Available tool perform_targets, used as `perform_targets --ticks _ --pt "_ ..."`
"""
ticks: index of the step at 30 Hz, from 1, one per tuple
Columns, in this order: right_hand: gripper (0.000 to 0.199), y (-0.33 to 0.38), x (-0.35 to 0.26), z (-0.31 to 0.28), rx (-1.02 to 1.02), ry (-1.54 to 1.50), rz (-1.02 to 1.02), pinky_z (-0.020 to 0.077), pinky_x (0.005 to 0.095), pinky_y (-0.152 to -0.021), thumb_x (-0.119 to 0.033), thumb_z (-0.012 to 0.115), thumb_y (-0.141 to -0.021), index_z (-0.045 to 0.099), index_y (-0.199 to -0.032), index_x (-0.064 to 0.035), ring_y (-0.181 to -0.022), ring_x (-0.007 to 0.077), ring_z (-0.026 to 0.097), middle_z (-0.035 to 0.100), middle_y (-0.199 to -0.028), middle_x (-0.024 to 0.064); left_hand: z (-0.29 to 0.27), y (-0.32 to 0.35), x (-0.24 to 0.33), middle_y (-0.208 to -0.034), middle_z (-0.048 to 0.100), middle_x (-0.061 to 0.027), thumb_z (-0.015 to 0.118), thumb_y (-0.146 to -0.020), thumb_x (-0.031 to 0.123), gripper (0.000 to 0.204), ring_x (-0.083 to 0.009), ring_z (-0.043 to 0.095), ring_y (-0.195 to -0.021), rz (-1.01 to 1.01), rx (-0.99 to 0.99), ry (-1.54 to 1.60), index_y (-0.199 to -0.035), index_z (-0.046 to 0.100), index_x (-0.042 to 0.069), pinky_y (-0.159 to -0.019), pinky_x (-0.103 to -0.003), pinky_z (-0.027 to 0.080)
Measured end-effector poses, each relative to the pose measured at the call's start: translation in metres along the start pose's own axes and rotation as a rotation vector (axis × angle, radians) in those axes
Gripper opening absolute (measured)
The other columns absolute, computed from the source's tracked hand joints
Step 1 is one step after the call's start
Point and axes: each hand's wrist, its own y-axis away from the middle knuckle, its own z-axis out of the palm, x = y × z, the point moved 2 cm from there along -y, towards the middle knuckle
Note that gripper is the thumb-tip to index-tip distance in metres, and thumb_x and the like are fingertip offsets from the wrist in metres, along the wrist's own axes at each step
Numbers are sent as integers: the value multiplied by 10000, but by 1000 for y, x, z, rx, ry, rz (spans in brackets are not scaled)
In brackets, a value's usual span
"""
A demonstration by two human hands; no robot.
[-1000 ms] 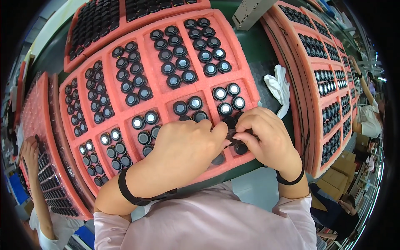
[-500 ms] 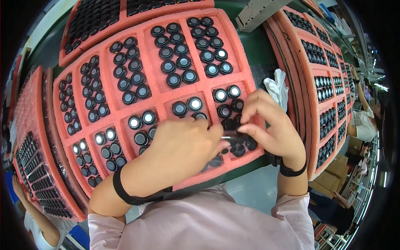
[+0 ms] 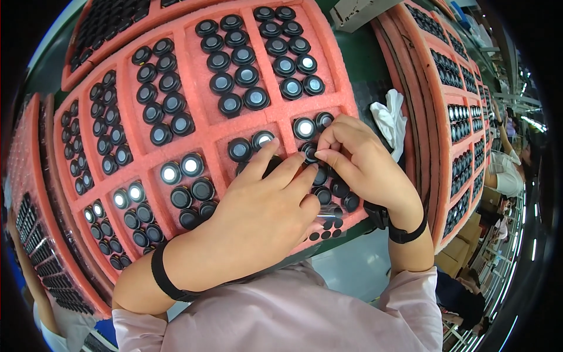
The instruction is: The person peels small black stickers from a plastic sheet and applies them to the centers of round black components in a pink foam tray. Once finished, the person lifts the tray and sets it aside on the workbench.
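Black round parts with pale grey centres (image 3: 219,61) stand in rows inside a pink foam tray (image 3: 199,126). My left hand (image 3: 264,205) lies over the near compartments, fingers spread, with fingertips beside one round part (image 3: 308,152). By its thumb, a clear sheet with black round dots (image 3: 328,226) sticks out; it appears held in that hand, though the grip is hidden underneath. My right hand (image 3: 366,161) is closed in a pinch, thumb and index finger at the edge of the same round part. Whatever is between those fingertips is too small to make out.
White gloves (image 3: 389,122) lie right of the tray. Stacked pink trays (image 3: 434,111) rise at the right, beside a grey metal post (image 3: 358,13). Another filled tray (image 3: 111,38) sits behind, and a plastic-covered one (image 3: 44,234) at the left. Other people work at both sides.
My hands have parted: the right moved up and left to a round part, away from the clear sheet. My left fingers spread out, and the sheet shifted nearer to me.
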Motion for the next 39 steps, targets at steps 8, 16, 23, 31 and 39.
perform_targets --ticks 8,16,23,31,39 --pt "93 -2 2 5 13 9 8 456 345 -729 1 691 -895 607 -933 14 -797 239 533 540 -866 92 0 0 -1 -1310 646 -136 766 -833 301 280 -307 527 -1334 -27 -22 28 -978 675 80 -1160 -579 346" --pt "94 -2 1 7 36 40 -13 461 359 -734 -4 691 -893 608 -935 15 -810 268 548 556 -874 105 1 1 0 -1311 645 -142 757 -837 287 266 -316 526 -1336 -33 -16 17 -976 673 76 -1164 -580 342" --pt "98 -3 0 8 49 69 -46 460 374 -731 -11 698 -888 610 -923 12 -814 290 557 565 -869 118 2 1 0 -1323 641 -149 744 -848 285 254 -321 525 -1338 -34 -31 22 -971 676 73 -1171 -581 332" --pt "99 -3 -1 11 66 98 -19 445 367 -692 2 710 -875 617 -911 6 -774 268 540 559 -850 107 3 2 -1 -1325 641 -148 728 -870 293 246 -321 527 -1332 -34 -29 25 -972 690 73 -1174 -580 324" --pt "107 -2 -4 4 113 53 90 444 317 -680 8 713 -884 620 -935 -1 -762 194 540 577 -869 64 4 0 1 -1321 638 -146 733 -867 303 262 -320 530 -1325 -27 -12 10 -979 698 69 -1171 -569 331"
